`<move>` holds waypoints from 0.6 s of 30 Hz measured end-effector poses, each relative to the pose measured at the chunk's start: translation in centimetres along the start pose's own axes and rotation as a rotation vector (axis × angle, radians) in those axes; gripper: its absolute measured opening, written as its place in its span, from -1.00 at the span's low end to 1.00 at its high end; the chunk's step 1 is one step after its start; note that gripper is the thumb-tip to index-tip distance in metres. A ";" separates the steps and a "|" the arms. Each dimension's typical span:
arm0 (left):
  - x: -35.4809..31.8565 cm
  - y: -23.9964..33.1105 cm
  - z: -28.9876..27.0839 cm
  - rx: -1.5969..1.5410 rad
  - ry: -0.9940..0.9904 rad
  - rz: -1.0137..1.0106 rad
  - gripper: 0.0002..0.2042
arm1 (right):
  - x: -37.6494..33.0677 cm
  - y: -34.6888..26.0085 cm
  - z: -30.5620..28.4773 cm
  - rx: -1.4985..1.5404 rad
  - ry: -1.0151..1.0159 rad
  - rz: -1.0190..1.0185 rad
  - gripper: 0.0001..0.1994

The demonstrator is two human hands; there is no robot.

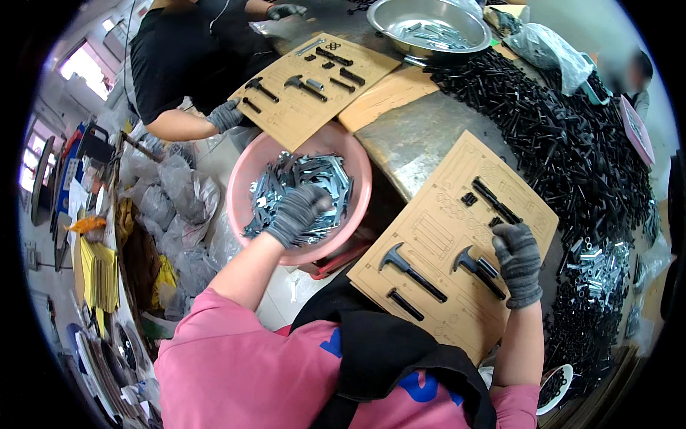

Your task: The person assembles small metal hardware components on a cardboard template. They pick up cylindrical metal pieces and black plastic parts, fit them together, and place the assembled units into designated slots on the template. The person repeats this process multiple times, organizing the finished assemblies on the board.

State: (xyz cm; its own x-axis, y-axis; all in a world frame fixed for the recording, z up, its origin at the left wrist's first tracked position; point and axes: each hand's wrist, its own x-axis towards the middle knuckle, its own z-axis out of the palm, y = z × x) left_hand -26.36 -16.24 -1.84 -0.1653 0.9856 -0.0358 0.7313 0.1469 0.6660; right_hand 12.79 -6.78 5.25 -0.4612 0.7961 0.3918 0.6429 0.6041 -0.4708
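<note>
My left hand (pixel 300 213), in a grey striped glove, reaches into a pink basin (pixel 239 182) of flat silver metal pieces (pixel 325 171) that look like small wrenches. Its fingers are curled together on the pile; what they grip is hidden. My gloved right hand (pixel 518 263) is closed at the right side of a brown printed board (pixel 436 214), beside small black parts, and its fingertips are partly hidden. On this board lie two black hammer-shaped pieces (pixel 418 275), a short black rod (pixel 406 304), a long black piece (pixel 496 199) and a silver tube (pixel 487 268).
Another person's gloved hand (pixel 226 116) holds a similar board (pixel 300 107) with black parts. Heaped black parts (pixel 543 129) and silver tubes (pixel 597 268) cover the table's right side. A steel bowl (pixel 429 50) stands at the back. Plastic bags (pixel 179 193) lie at left.
</note>
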 end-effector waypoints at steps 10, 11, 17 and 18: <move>3.9 -0.9 -1.0 0.938 -0.223 -0.245 -0.32 | -1.0 -1.6 -0.1 0.114 -0.026 0.153 -0.87; 3.9 0.3 -0.3 1.042 -0.299 -0.304 -0.30 | -0.9 -1.8 0.0 0.102 -0.027 0.126 -0.87; 5.6 -6.5 4.6 1.129 -0.561 -0.304 -0.19 | -0.7 -2.2 0.4 0.069 -0.041 0.063 -0.87; 5.6 -6.1 4.4 1.116 -0.560 -0.304 -0.19 | -0.9 -2.1 0.5 0.068 -0.039 0.079 -0.87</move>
State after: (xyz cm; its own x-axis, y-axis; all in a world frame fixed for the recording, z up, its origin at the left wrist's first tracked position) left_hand -28.88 -11.26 -9.39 -0.3214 0.7610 -0.5635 0.9136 0.0928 -0.3958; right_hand 11.51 -8.75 5.48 -0.4348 0.8413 0.3213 0.6355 0.5394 -0.5524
